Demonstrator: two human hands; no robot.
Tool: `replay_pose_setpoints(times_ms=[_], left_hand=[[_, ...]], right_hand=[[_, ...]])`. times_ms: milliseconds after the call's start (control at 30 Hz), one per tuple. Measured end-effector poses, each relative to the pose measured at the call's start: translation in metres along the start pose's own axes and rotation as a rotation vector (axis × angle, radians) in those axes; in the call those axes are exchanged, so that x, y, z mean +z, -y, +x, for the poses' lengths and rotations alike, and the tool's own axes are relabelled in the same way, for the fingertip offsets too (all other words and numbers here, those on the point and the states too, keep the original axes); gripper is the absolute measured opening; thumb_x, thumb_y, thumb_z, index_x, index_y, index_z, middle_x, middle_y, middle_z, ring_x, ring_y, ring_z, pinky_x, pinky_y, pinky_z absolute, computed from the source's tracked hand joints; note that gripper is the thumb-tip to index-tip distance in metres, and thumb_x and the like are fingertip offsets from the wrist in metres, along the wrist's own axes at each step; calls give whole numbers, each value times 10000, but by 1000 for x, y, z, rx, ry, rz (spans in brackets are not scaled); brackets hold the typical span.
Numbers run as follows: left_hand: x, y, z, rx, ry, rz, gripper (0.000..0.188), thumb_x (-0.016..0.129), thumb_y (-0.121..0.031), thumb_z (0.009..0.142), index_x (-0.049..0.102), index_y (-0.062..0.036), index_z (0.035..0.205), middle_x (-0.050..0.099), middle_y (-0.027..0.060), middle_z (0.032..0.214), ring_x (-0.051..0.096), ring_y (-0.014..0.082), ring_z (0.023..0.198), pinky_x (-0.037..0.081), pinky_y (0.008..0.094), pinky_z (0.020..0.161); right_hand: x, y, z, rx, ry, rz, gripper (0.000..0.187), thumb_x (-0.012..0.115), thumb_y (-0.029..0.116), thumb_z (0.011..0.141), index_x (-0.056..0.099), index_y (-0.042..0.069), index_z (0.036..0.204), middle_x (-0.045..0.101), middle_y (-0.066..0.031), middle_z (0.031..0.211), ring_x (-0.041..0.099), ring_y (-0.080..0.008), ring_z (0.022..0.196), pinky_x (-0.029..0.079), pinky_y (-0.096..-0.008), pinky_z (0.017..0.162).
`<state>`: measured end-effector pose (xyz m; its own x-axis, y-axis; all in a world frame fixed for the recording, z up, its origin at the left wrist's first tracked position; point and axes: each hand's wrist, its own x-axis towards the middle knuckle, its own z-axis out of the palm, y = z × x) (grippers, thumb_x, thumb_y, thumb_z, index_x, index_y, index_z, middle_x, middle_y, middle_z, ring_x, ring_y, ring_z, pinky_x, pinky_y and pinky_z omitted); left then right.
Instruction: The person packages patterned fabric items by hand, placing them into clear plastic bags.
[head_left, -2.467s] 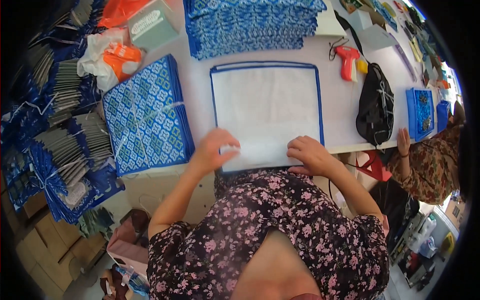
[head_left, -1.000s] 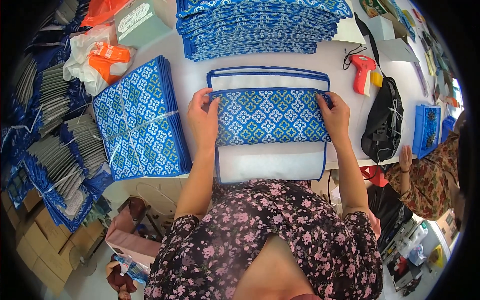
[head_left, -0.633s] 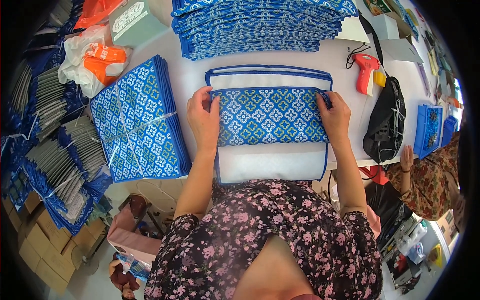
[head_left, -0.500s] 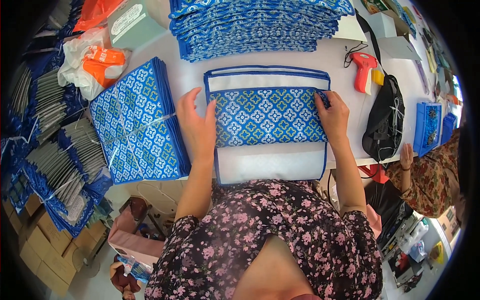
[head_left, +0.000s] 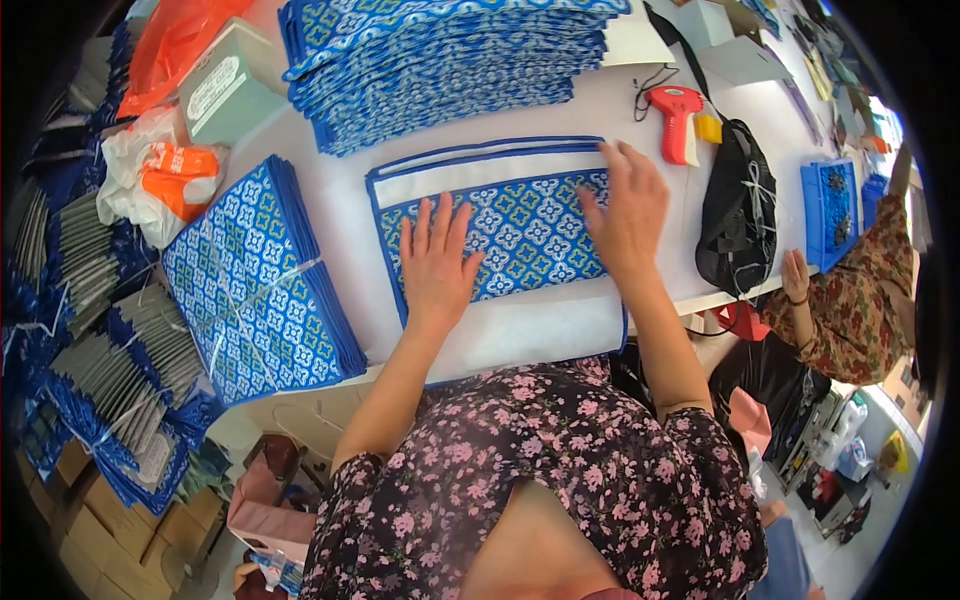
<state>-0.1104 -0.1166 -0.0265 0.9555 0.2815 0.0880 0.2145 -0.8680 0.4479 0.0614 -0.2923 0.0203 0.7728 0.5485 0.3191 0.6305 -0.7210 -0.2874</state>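
Patterned blue cloth [head_left: 535, 232], long axis crosswise, right end angled slightly away; hands [head_left: 437, 282] spread, left flat on it.

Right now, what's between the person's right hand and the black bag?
Only a strip of white tabletop separates the right hand from the black bag; the head view shows it.

A fabric-goods workshop: the white worktop [head_left: 345, 225] bears a thick stack of matching blue patterned pieces [head_left: 450, 85]; tied bundles [head_left: 105, 370] crowd its left end, probably cardboard cartons [head_left: 115, 530] dimly below those, a co-worker [head_left: 850, 315] at its right.
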Motion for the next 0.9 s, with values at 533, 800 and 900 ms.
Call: replay_pose_setpoints(times_ms=[533,800,900], left_hand=[[3,47,19,104,-102,-312,601,690,-212,835,470,-101,1383,382,139,1505,328,349,1401,202,532,1164],[22,53,-11,100,-15,50,534,559,26,768,556,-75,1292,527,112,1383,444,304,1329,257,483,1150],[18,60,25,16,-144,-164,429,524,59,767,685,-116,1124,707,81,1065,643,265,1070,433,432,1016]], right_hand=[[44,-9,-21,-234,189,88,776,652,511,824,412,124,1452,362,-159,1511,317,-355,1401,252,-460,1155],[57,-45,-41,-519,152,-155,519,668,139,727,606,110,1241,619,-129,1238,597,-308,1100,481,-423,925],[54,-61,-10,-181,359,157,413,632,98,732,687,151,1138,700,-106,1011,664,-308,902,529,-405,781]])
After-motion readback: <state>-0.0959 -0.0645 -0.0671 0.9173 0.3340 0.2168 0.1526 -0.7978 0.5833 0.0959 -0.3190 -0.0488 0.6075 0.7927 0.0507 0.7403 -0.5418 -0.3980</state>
